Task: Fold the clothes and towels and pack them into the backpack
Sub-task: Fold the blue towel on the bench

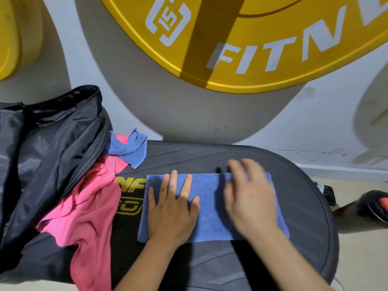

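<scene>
I've got the left grip [171, 208] released, flat on the folded blue towel [210, 206], mid black platform [304, 206]; right grip [249, 198], blurred, looks released over its right half. Smooth too hard and I'd drag the fold open before it reaches the backpack [52, 154] at the left edge
</scene>
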